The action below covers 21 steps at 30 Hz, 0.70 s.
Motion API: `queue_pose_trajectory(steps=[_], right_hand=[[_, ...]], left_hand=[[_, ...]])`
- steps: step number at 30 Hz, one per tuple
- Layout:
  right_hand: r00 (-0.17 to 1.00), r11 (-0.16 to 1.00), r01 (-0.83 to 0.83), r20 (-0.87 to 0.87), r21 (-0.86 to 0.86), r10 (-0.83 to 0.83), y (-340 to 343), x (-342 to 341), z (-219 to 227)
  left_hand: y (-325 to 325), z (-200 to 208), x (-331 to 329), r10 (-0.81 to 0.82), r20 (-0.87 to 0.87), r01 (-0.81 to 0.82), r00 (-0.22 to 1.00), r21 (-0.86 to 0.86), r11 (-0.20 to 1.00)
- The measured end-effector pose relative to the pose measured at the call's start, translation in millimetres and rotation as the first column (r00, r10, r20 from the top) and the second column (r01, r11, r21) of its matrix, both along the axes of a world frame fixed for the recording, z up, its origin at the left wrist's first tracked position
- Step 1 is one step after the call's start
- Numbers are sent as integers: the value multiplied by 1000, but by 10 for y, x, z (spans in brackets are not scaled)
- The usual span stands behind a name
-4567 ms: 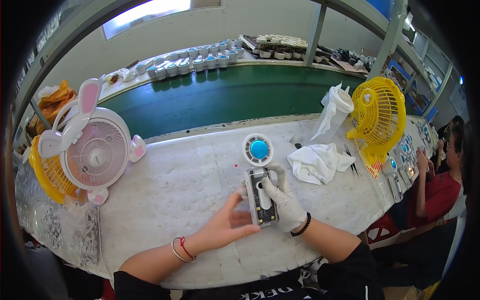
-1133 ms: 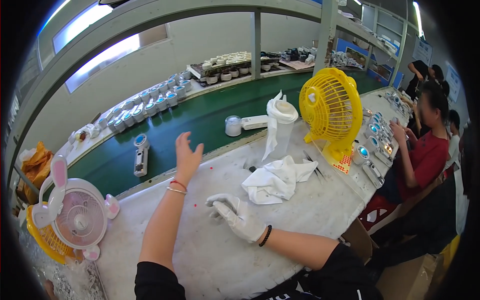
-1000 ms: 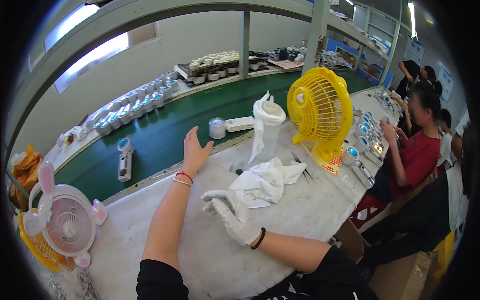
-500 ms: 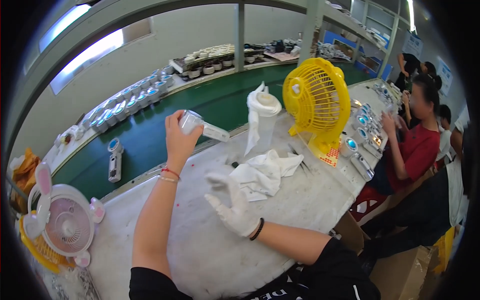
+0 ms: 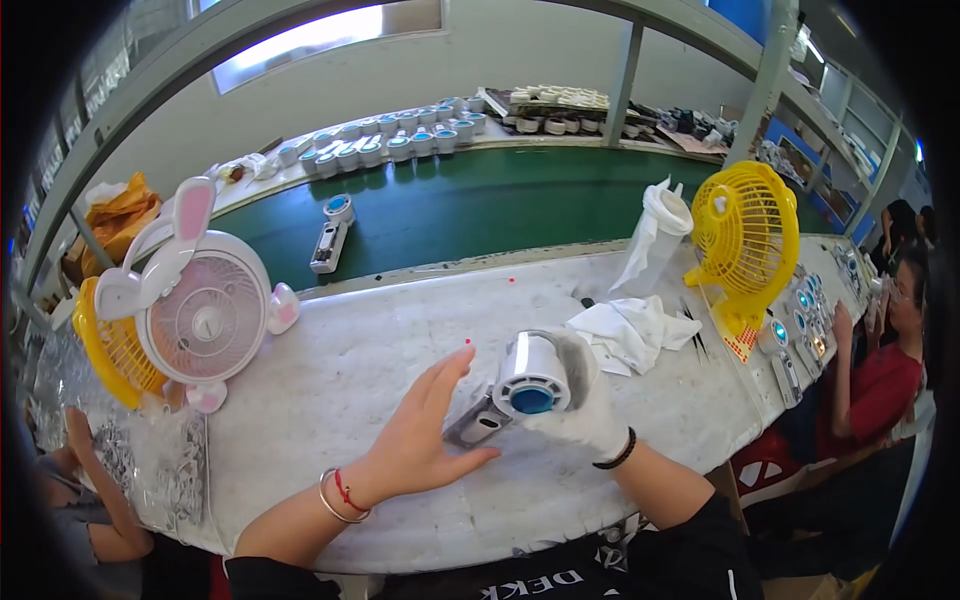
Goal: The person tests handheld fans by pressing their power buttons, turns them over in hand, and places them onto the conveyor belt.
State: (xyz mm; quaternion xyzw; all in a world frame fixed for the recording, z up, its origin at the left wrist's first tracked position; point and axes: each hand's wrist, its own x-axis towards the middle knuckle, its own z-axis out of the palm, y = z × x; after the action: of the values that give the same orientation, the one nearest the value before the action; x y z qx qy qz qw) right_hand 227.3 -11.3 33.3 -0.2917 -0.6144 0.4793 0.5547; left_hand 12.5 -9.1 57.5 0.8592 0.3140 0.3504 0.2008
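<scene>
At the left end of the bench (image 5: 350, 400) stands a rabbit-eared fan (image 5: 205, 322). One small unit (image 5: 332, 236) lies on the green belt (image 5: 480, 200). The bare left hand (image 5: 420, 435) has its fingers apart beside the handheld fan (image 5: 528, 366); contact cannot be confirmed. The gloved right hand (image 5: 588, 415) clamps that fan's head above the bench. A white cloth (image 5: 632, 335) lies farther right.

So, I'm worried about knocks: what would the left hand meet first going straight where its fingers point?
The left hand would probably meet the green belt beyond the worktop, narrowly passing the handheld fan, though depth is unclear.
</scene>
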Motion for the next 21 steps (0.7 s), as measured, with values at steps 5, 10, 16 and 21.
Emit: queue_pose_trajectory(steps=[5,10,16,21], right_hand=[[984,975,-163,-100,-154,148,22,-43,-86],[997,986,-40,64,-164,51,75,-37,-101],[998,942,-58,-12,-331,58,89,-56,-14],[997,901,78,58,-427,-59,105,-92,-47]], left_hand=[[28,-363,-179,-92,4,80,996,-527,846],[35,-322,-153,-127,107,166,986,-687,708],[30,-421,-154,-57,243,242,968,-860,449],[95,-371,-183,67,425,403,903,-890,213]])
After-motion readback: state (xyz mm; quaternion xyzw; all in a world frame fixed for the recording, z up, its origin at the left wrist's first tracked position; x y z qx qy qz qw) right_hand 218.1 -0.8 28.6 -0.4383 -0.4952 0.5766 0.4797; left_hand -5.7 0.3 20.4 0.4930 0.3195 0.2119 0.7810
